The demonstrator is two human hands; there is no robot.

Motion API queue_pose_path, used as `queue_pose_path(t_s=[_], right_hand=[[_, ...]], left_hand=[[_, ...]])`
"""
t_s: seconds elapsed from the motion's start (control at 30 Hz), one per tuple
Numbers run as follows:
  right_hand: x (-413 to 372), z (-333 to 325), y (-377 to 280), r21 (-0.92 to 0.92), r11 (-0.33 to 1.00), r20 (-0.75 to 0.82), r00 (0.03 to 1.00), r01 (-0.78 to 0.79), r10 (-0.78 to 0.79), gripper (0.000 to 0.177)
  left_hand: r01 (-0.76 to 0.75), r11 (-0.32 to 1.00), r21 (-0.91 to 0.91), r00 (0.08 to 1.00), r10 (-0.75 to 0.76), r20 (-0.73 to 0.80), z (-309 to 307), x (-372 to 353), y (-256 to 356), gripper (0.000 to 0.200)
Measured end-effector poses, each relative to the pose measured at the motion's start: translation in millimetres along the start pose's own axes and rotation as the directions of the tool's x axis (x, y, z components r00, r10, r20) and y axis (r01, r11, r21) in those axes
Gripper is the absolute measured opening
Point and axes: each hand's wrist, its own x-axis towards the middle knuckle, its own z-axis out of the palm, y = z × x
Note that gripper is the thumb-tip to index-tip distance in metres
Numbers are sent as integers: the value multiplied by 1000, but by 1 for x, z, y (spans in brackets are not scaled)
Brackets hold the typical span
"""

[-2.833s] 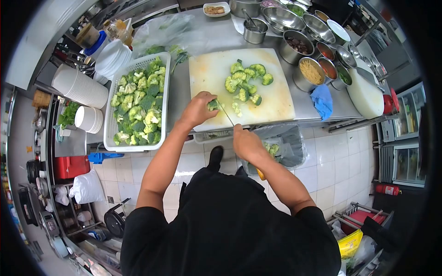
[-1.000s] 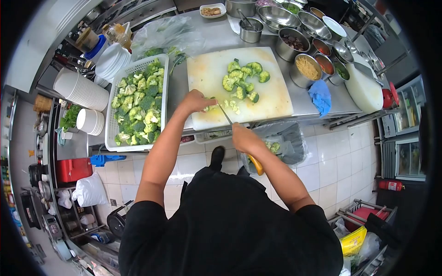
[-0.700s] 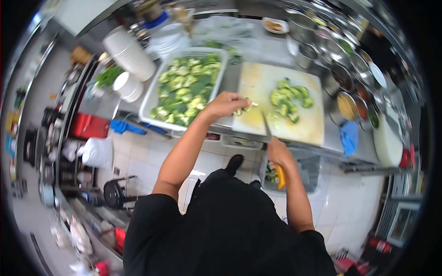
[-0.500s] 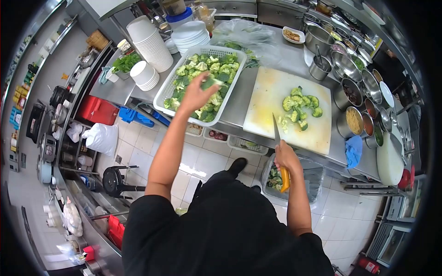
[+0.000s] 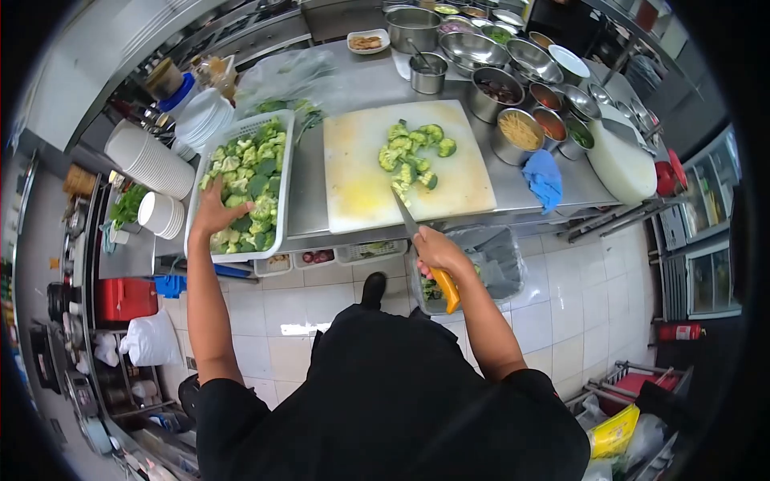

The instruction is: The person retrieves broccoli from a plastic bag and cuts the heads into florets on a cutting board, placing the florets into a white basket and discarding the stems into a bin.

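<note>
My left hand (image 5: 215,210) rests on the left side of a white plastic basket (image 5: 282,180), its fingers apart over the broccoli florets (image 5: 247,180) heaped inside. I cannot make out anything held in it. My right hand (image 5: 439,250) grips a knife (image 5: 405,212) with a yellow handle, the blade slanting up and left. The knife's tip is at the near part of a white cutting board (image 5: 361,160), close to small pale broccoli bits. A loose group of cut broccoli (image 5: 411,148) lies on the board just beyond the tip.
Stacked white bowls (image 5: 148,164) stand left of the basket. Metal pots with food (image 5: 493,96), a noodle container (image 5: 517,132) and a blue cloth (image 5: 544,178) line the right side. Below the counter edge sits a lined bin (image 5: 505,268). A clear plastic bag (image 5: 285,80) lies behind.
My left hand has come down onto the basket's left side; the broccoli piece at its fingers before no longer shows there. My view has turned right. The knife stays in my right hand.
</note>
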Motion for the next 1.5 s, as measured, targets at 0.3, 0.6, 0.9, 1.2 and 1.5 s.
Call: queue_pose_path(t_s=[0.3, 0.6, 0.9, 1.2, 1.5], right_hand=[[-12, -5, -3, -14, 999, -42, 999, -34, 34, 29], [-22, 5, 9, 21, 999, -18, 999, -39, 40, 29], [-36, 7, -6, -62, 998, -99, 995, 19, -25, 27], [-28, 20, -19, -377, 925, -143, 984, 46, -107, 24], [-5, 37, -16, -481, 872, -137, 976, 87, -172, 26]], left_hand=[[-765, 574, -292, 601, 799, -2, 139, 57, 206, 34], [-711, 696, -103, 675, 716, 178, 181, 71, 225, 29], [-220, 800, -559, 944, 319, 86, 183, 23, 181, 42], [-198, 878, -436, 977, 211, -20, 202, 19, 171, 44], [-212, 877, -431, 970, 243, 18, 196, 28, 168, 38]])
